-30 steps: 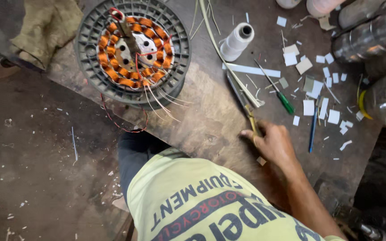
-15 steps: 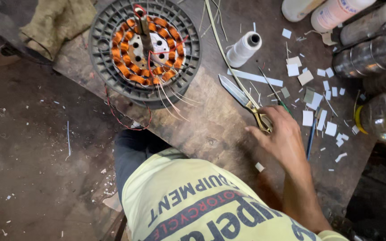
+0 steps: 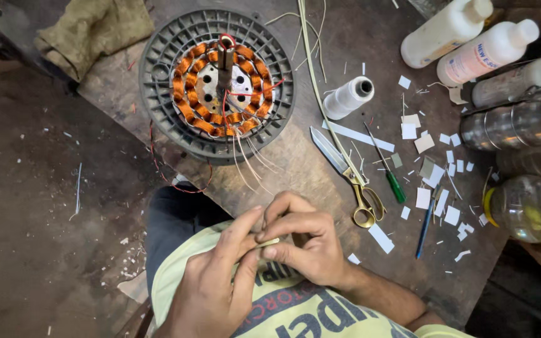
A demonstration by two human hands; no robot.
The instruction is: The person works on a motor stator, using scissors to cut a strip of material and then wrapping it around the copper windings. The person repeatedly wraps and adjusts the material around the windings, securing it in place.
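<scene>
My left hand (image 3: 217,281) and my right hand (image 3: 302,241) meet over the near edge of the worn table (image 3: 295,169), above my yellow shirt. Both pinch a thin pale strip (image 3: 269,242) between fingertips. Just beyond them lies a round grey motor housing (image 3: 158,112) with orange copper coils (image 3: 189,106) wound round its stator; thin wire ends trail from it toward my hands. Scissors with gold handles (image 3: 353,181) lie on the table to the right of my right hand.
A white thread spool (image 3: 347,97), a green-handled screwdriver (image 3: 388,169), a blue pen (image 3: 425,228) and several white paper scraps lie at the right. White plastic bottles (image 3: 446,31), a steel container (image 3: 521,122) and a clear jar (image 3: 530,209) line the right edge. An olive rag (image 3: 92,31) lies at top left.
My right hand left the scissors and came back toward my body. My left hand has come into view, and both hands now pinch the thin strip.
</scene>
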